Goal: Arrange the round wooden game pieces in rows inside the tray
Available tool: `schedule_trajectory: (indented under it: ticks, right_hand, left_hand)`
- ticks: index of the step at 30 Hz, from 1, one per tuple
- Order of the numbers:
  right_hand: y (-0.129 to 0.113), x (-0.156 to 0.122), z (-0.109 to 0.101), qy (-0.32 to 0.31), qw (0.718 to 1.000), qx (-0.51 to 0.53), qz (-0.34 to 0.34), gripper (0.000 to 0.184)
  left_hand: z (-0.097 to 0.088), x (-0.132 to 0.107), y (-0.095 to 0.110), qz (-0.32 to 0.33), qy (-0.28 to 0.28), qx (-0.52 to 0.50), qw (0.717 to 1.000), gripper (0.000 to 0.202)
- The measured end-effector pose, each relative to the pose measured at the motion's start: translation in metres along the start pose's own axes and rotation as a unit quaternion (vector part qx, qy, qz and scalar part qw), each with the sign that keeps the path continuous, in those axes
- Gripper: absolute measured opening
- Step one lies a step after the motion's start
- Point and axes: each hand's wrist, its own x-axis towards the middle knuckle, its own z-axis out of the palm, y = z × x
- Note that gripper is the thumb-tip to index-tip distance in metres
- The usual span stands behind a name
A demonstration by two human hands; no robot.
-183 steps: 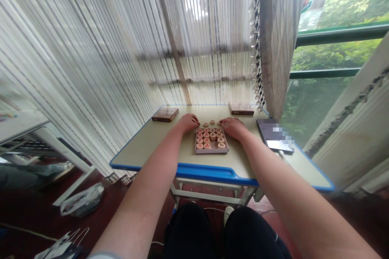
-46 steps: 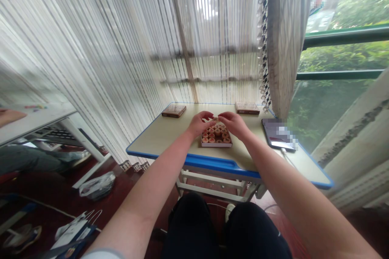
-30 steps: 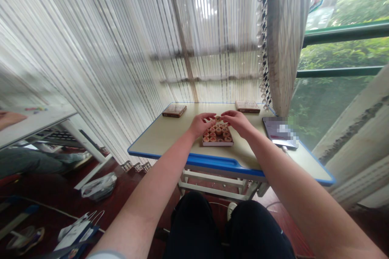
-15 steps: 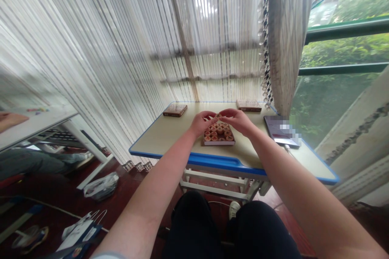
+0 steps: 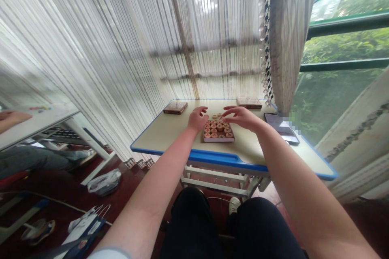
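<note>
L hand (image 5: 197,119), R hand (image 5: 243,117) apart, both nr box (image 5: 219,140), pcs (image 5: 214,135) inside

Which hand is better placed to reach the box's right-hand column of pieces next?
The right hand, probably: it hangs open beside that column of pieces, though fingertip contact is unclear. The left hand is open too, but sits by the opposite side of the box, farther away.

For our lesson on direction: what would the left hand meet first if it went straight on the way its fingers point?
Probably a loose xiangqi piece beyond the box; depth is unclear, so the left hand might instead meet the right hand.
</note>
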Motion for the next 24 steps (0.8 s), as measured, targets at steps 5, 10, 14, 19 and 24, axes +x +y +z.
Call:
schedule_trajectory:
  ticks: [5, 10, 14, 19, 24]
  right_hand:
    - [-0.003, -0.005, 0.002, -0.132, 0.989, -0.063, -0.006, 0.026]
    - [0.001, -0.005, 0.005, -0.168, 0.978, -0.123, -0.001, 0.023]
    - [0.004, -0.005, 0.006, -0.169, 0.974, -0.15, 0.006, 0.024]
    - [0.003, -0.005, 0.006, -0.185, 0.969, -0.162, 0.02, 0.029]
    - [0.003, -0.004, 0.005, -0.179, 0.972, -0.148, 0.018, 0.027]
  left_hand:
    - [0.001, 0.0, -0.009, -0.002, 0.004, 0.098, 0.995, 0.032]
    - [0.003, 0.0, -0.013, -0.009, 0.001, 0.123, 0.992, 0.03]
    - [0.004, 0.001, -0.015, 0.003, 0.002, 0.13, 0.992, 0.027]
    - [0.005, 0.001, -0.017, 0.009, -0.004, 0.133, 0.991, 0.025]
    - [0.005, 0.002, -0.017, 0.004, -0.007, 0.144, 0.989, 0.024]
